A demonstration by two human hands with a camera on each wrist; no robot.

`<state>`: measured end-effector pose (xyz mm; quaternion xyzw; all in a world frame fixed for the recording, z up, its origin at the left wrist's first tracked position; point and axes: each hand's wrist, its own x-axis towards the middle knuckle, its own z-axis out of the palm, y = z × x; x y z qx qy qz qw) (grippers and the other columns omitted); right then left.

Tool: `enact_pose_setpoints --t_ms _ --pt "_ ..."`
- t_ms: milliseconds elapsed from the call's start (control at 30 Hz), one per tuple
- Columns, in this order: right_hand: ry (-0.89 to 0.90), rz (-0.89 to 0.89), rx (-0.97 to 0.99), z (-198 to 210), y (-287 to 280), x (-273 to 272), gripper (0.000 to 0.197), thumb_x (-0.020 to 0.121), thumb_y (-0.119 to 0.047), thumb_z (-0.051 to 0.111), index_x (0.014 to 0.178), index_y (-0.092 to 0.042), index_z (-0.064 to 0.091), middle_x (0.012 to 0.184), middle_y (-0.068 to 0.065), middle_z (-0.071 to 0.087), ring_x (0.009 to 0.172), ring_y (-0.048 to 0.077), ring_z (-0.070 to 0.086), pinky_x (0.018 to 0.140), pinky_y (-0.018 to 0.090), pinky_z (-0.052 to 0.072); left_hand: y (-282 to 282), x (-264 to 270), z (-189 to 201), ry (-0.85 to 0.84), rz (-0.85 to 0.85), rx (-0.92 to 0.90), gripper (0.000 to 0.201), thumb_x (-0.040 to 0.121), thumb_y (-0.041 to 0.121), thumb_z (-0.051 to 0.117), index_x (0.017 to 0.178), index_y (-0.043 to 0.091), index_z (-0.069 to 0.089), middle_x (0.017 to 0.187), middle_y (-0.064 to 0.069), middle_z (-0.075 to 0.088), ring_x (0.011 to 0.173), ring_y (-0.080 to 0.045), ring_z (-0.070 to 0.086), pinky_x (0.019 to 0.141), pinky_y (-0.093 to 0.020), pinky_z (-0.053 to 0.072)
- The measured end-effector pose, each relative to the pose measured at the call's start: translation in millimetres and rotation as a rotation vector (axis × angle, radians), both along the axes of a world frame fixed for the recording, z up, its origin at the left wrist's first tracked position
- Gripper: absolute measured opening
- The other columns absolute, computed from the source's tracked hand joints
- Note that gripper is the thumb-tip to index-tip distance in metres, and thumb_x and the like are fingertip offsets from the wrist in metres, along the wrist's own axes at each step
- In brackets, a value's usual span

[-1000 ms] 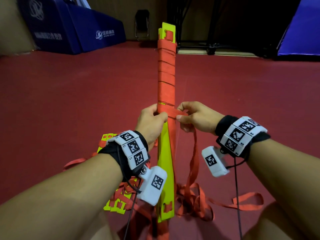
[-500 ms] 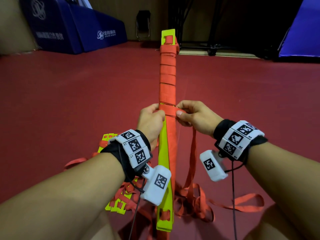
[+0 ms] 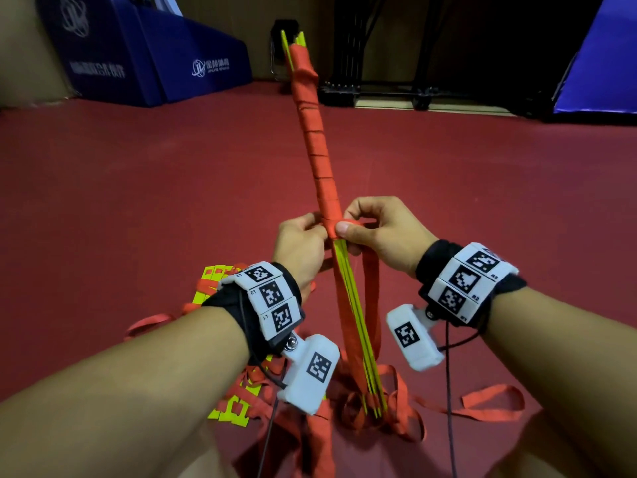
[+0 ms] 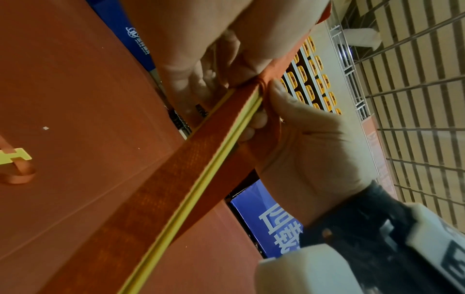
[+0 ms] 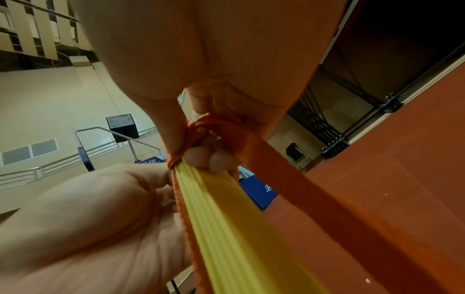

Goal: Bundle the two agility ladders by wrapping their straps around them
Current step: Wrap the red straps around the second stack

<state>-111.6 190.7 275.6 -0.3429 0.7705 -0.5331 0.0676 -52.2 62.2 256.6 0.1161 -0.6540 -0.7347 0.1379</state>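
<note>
Right now we are mid-wrap on the first ladder bundle (image 3: 315, 146), held upright between us and the far wall, its far half already bound. Our left hand (image 3: 301, 248) grips the yellow slats at the last turn; our right hand (image 3: 377, 232) pinches the red strap (image 3: 370, 298). Next, probably, another tight turn nearer us. The second ladder (image 3: 220, 339) lies on the floor, near left.
</note>
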Motion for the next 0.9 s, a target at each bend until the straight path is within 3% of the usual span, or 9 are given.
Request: enact_pose_setpoints --t_ms 100,167,267,333,433,533,667,833,900 --pt "-0.028 -0.032 -0.001 -2 -2 0 0.016 0.093 -0.012 0.069 0.081 -0.003 0.063 0.066 0.014 0.065 0.059 0.019 0.06 0.065 0.034 0.052 -1 2 1 0.003 0.028 0.025 0.028 0.092 0.001 0.045 0.094 0.004 0.073 0.072 -0.011 0.071 0.062 -0.027 0.07 0.052 -0.023 0.049" --pt "-0.041 -0.054 -0.011 -3 -3 0 0.017 0.093 -0.012 0.069 0.082 -0.002 0.063 0.064 0.012 0.065 0.057 0.017 0.06 0.063 0.032 0.052 0 3 3 0.014 0.048 0.071 0.028 0.093 0.007 0.046 0.084 0.008 0.072 0.07 -0.01 0.07 0.058 -0.026 0.069 0.05 -0.022 0.046" --pt "-0.028 -0.077 -0.009 -2 -2 -3 0.02 0.094 -0.014 0.069 0.076 -0.009 0.062 0.061 0.008 0.062 0.054 0.015 0.055 0.058 0.025 0.046 1 3 5 0.049 0.009 0.083 0.027 0.099 0.018 0.052 0.083 0.009 0.072 0.076 -0.016 0.07 0.062 -0.026 0.068 0.05 -0.022 0.046" --pt "-0.004 -0.07 0.008 -2 0 -6 0.02 0.095 -0.014 0.068 0.076 -0.011 0.063 0.064 0.008 0.062 0.057 0.015 0.053 0.058 0.025 0.044 1 4 3 0.086 -0.019 0.031 0.026 0.1 0.016 0.056 0.082 0.011 0.073 0.075 -0.017 0.07 0.061 -0.022 0.066 0.049 -0.019 0.045" --pt "-0.019 -0.003 0.008 -1 2 -8 0.012 0.095 -0.004 0.064 0.087 -0.01 0.069 0.077 0.01 0.064 0.068 0.018 0.053 0.065 0.028 0.045 -4 0 -4 0.088 -0.004 -0.014 0.017 0.096 0.018 0.065 0.083 0.018 0.076 0.079 -0.012 0.071 0.072 -0.023 0.065 0.065 -0.028 0.048" --pt "-0.038 0.05 -0.013 -1 1 -9 0.019 0.095 0.003 0.06 0.091 -0.013 0.07 0.077 0.005 0.063 0.07 0.016 0.051 0.064 0.023 0.043 -4 1 -1 0.082 0.017 0.034 0.017 0.081 0.028 0.068 0.084 0.017 0.079 0.083 -0.013 0.072 0.077 -0.026 0.063 0.073 -0.037 0.048" --pt "0.008 0.07 -0.017 -2 1 -10 0.022 0.093 0.002 0.064 0.091 -0.019 0.069 0.078 0.001 0.062 0.069 0.012 0.053 0.066 0.023 0.044 0 2 0 0.126 -0.028 0.108 0.011 0.096 0.004 0.061 0.098 -0.001 0.07 0.092 -0.021 0.067 0.08 -0.027 0.064 0.074 -0.033 0.053" --pt "0.018 0.019 -0.03 -3 1 -11 0.018 0.089 0.001 0.07 0.09 -0.016 0.064 0.075 -0.001 0.059 0.062 0.005 0.054 0.06 0.018 0.044 -2 0 -3 0.137 -0.078 0.07 0.018 0.098 -0.008 0.052 0.101 0.005 0.066 0.099 -0.017 0.071 0.087 -0.021 0.07 0.082 -0.029 0.058" --pt "-0.015 -0.064 -0.044 -4 0 -13 0.021 0.087 -0.002 0.074 0.086 -0.016 0.058 0.068 -0.006 0.056 0.055 0.001 0.052 0.056 0.017 0.043 -2 0 -2 0.143 -0.076 0.072 0.019 0.098 -0.008 0.052 0.099 0.005 0.065 0.097 -0.016 0.071 0.082 -0.019 0.07 0.078 -0.028 0.057"
